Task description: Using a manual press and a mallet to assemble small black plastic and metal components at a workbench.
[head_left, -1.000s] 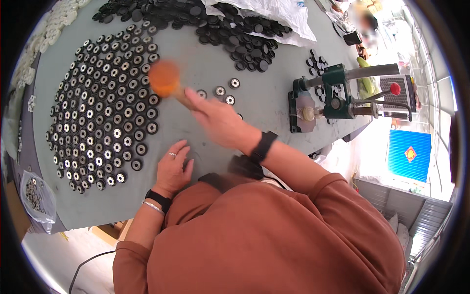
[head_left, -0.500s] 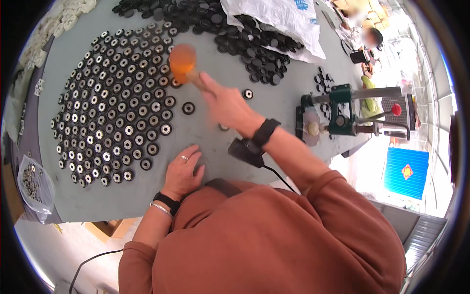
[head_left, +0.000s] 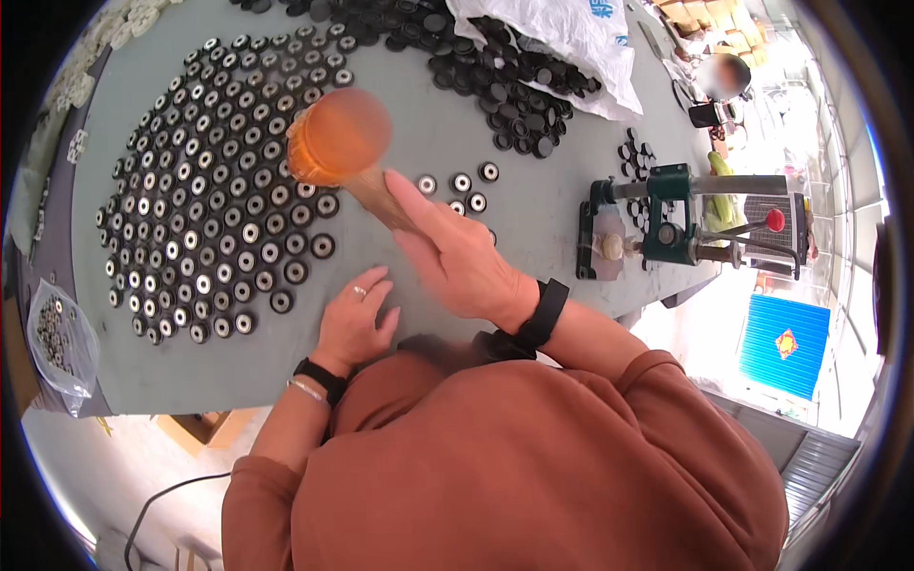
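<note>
My right hand [head_left: 455, 255] grips the wooden handle of an orange rubber mallet [head_left: 338, 138]. Its head is blurred and hovers over the right edge of a large field of several small black round parts with silver centres [head_left: 200, 209], laid out in rows on the grey table [head_left: 419, 124]. My left hand [head_left: 357, 319] rests flat on the table just below those rows, fingers spread, holding nothing. A few more of the round parts [head_left: 462, 186] lie loose beside my right hand.
A heap of black round caps [head_left: 495, 67] and a white plastic bag [head_left: 552, 29] lie at the far side. A green hand press [head_left: 671, 224] stands at the table's right edge. A clear bag of parts [head_left: 57, 343] sits at the left corner.
The mallet has swung from the loose parts near the middle up and left over the rows, rising toward me. My left hand has stayed flat on the table.
</note>
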Tool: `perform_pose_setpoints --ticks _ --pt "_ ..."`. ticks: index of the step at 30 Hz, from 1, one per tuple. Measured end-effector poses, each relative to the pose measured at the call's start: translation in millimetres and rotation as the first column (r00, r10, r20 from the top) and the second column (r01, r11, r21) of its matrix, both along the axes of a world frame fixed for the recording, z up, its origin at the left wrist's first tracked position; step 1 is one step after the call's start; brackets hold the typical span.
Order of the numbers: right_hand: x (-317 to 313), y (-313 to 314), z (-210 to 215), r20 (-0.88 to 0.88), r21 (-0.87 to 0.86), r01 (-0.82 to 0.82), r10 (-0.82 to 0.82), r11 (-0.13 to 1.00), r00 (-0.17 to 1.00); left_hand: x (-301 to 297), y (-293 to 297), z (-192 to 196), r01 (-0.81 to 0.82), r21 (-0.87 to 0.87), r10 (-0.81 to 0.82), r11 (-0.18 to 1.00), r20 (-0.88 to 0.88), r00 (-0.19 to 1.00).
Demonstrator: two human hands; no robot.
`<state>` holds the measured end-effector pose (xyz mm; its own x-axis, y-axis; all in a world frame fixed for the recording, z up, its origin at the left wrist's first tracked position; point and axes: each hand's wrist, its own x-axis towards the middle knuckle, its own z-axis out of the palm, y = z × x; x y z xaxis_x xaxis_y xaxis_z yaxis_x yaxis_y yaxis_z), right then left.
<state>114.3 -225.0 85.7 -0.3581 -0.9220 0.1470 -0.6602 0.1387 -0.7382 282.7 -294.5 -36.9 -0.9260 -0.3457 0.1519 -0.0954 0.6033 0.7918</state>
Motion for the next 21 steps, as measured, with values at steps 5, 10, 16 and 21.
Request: perform_pose_setpoints --ticks 5,10,16,21 --pt "-1.9 11.3 -33.5 -0.129 0.398 0.026 0.028 0.917 0.991 -2.4 -1.0 1.1 0.014 -0.016 -0.014 1.0 -0.027 1.0" --pt "8.1 29.2 -9.2 -0.048 0.215 -0.121 0.134 0.969 0.99 -3.2 -3.6 4.5 0.013 -0.046 -0.013 0.999 -0.004 1.0" --pt "-1.7 28.9 -21.5 0.289 0.268 -0.003 -0.078 0.963 0.954 12.4 4.3 11.0 -0.06 -0.002 0.06 0.998 -0.041 0.997" --pt "-52.3 -18.2 -12.5 0.429 0.478 0.116 -0.346 0.871 0.834 -11.2 -11.7 28.4 -0.42 -0.078 0.417 0.904 -0.051 0.907"
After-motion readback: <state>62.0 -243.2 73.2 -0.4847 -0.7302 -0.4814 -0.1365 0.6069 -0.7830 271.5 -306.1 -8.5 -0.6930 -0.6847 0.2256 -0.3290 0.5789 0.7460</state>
